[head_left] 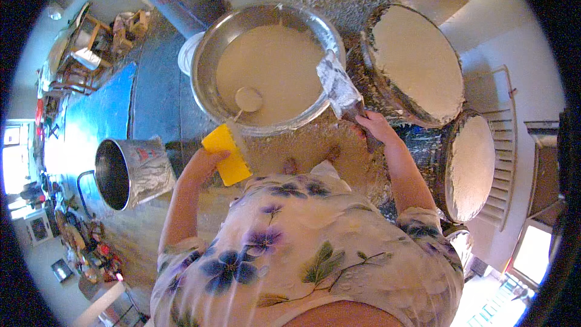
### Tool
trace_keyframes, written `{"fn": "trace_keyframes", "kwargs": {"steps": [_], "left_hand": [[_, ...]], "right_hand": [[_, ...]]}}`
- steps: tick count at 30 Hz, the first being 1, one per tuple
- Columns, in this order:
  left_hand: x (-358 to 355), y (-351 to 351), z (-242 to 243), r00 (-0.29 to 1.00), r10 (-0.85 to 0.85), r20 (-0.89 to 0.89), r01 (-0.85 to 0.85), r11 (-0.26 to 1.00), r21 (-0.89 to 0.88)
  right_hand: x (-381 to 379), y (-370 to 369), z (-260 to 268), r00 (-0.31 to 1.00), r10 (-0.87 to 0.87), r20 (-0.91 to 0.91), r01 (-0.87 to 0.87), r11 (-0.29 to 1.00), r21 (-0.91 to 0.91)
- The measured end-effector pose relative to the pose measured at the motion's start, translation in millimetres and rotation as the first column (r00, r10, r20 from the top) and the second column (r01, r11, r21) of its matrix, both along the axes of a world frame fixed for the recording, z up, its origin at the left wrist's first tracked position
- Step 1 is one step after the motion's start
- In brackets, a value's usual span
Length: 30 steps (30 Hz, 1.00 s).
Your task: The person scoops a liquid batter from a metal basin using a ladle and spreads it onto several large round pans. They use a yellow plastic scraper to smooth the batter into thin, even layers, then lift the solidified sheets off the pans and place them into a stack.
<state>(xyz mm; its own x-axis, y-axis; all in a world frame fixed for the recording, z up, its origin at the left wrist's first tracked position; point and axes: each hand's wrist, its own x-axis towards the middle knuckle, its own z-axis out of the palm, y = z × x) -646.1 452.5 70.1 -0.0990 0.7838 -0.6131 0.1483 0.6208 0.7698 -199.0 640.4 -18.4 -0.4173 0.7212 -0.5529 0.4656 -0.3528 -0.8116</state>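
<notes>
My left hand (211,158) grips a flat yellow scraper (227,154) just below the near rim of a wide metal basin (204,86). A smooth beige, batter-like liquid (281,72) fills much of that basin. A ladle (248,99) rests in the liquid, its bowl filled and its handle pointing towards the scraper. With my right hand (376,126) I hold the dark handle of a broad-headed tool. Its head (338,84) is crusted whitish-grey and overlaps the basin's right rim; whether it touches the rim I cannot tell.
To the right stand two round, dark-sided vessels or griddles with pale tops, one farther (417,63) and one nearer (472,168). A metal pot (136,172) stands at left, its mouth facing left in this view. A white radiator (499,145) lines the right wall. Wooden chairs (86,63) stand far left.
</notes>
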Motion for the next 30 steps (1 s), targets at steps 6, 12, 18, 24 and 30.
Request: {"fn": "trace_keyframes", "kwargs": {"steps": [6,12,18,24,30], "left_hand": [[-15,5,-13,0.949,-0.246,-0.196,0.218,0.964,-0.152],[-14,16,-56,0.970,0.038,0.242,0.027,0.965,-0.260],[18,30,-94,0.885,0.316,0.343,-0.153,0.891,-0.427],[34,28,-95,0.741,0.409,0.533,-0.200,0.892,-0.406],[33,5,-41,0.810,-0.431,-0.397,0.554,0.783,0.282]], "right_hand": [[-21,-24,0,0.877,0.321,0.358,-0.429,0.859,0.281],[-106,-45,-75,0.930,-0.052,-0.363,-0.189,0.780,-0.597],[-163,-58,-121,0.707,-0.504,-0.496,-0.024,0.684,-0.729],[-147,-66,-127,0.698,-0.638,-0.325,0.122,0.554,-0.824],[-73,-135,-137,0.559,-0.798,-0.224,0.217,0.402,-0.889]]}}
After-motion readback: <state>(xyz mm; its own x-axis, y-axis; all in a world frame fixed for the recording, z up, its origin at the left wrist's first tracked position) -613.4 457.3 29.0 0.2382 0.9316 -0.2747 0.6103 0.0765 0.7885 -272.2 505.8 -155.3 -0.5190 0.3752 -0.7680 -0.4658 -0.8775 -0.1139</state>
